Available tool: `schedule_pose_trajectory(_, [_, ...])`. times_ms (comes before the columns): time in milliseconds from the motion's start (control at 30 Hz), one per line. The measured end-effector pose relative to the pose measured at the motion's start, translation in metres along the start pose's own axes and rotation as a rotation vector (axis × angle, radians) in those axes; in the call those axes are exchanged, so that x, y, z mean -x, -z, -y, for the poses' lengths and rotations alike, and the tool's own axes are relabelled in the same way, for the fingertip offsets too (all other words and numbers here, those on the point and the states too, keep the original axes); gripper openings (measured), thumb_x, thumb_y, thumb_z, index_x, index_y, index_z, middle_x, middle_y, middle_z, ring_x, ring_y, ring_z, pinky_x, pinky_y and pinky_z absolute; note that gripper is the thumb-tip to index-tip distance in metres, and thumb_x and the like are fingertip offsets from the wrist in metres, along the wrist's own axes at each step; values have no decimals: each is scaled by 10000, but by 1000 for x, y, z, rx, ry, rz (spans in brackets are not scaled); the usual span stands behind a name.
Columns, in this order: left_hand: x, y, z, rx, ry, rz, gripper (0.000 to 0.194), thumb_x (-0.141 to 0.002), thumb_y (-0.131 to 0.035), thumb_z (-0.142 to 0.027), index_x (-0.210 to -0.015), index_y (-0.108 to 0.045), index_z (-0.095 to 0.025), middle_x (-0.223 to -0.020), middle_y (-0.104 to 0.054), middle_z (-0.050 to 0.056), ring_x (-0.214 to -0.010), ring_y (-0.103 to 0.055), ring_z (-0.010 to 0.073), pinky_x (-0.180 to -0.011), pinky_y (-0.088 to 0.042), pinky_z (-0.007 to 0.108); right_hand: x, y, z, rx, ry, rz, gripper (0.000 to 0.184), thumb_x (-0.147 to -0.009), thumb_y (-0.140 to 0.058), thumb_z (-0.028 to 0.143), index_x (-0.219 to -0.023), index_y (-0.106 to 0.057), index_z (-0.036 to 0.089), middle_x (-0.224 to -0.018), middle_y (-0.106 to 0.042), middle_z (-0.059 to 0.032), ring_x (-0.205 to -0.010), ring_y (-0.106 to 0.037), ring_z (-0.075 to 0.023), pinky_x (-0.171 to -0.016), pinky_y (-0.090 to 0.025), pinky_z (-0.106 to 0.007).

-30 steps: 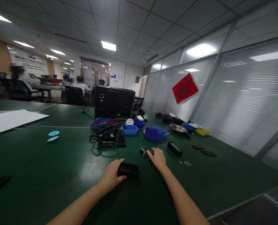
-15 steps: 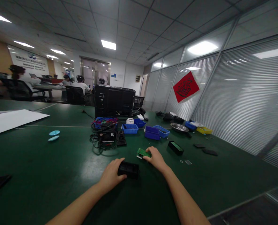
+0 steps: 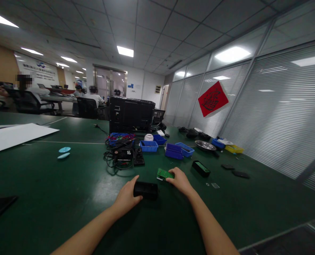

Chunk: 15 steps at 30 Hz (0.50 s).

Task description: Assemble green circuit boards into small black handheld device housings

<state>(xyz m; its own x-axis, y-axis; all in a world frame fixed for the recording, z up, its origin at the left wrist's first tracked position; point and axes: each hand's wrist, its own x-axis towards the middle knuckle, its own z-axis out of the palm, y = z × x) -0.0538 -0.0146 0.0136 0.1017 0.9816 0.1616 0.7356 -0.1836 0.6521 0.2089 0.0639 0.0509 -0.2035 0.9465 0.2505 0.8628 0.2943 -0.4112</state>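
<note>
A black oblong plastic case [image 3: 147,190] is held by its left end in my left hand [image 3: 127,196], low over the green tabletop. Its smooth outer side faces me, and the fingers behind it are mostly hidden. To the right and a little farther off, my right hand [image 3: 181,180] pinches a green circuit board [image 3: 163,173] by its right edge. A pale part shows under the board's near edge. Case and board are apart. Right of my right hand lies a second black case [image 3: 201,168] with a green board inside.
Blue bins [image 3: 148,146], a black device with tangled cables [image 3: 122,154] and a white ball [image 3: 148,137] lie beyond my hands. A metal bowl [image 3: 205,145], a yellow tray [image 3: 234,148] and flat black pieces [image 3: 240,174] are to the right. Blue oval pieces [image 3: 64,150] lie left.
My left hand has turned the black case, so its hollow side has given way to a smooth outer face. My right hand keeps its hold on the circuit board. The view has shifted slightly.
</note>
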Motion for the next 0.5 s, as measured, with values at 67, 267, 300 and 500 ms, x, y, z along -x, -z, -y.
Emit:
schedule_pose_trajectory(67, [-1,0,1,-3,2,-7,686,-601,-630,-242,-1239,-381,-201,-1128,-547,65,-1040,-514,201,-894,-368,291,1,1,6,-89,-2,-93,354,-626,-662,316,-947,-627,171,-921,-561,-58,-832,-536,-187,-769,-406,-294])
schedule_pose_trajectory(267, [1,2,-3,9,-11,-8,516,-582,-660,-225,-1064,-475,-226,-979,-583,19,-913,-547,175,-783,-386,258,9,3,35,-829,17,11,394,-680,-596,356,-1016,-581,151,-818,-561,-35,-738,-543,-167,-631,-454,-290])
schedule_pose_trajectory(300, [1,3,-4,6,-8,-9,509,-581,-662,-224,-1055,-476,-229,-972,-583,15,-910,-546,175,-778,-382,256,11,3,40,-905,40,59,391,-671,-607,345,-1011,-584,154,-819,-555,-29,-738,-539,-160,-623,-455,-281])
schedule_pose_trajectory(500, [2,4,-9,-18,9,-12,486,-572,-681,-220,-1020,-493,-227,-946,-586,11,-897,-546,181,-765,-373,259,20,-3,61,-833,132,153,335,-579,-699,291,-890,-648,178,-779,-482,16,-603,-437,-76,-540,-390,-206])
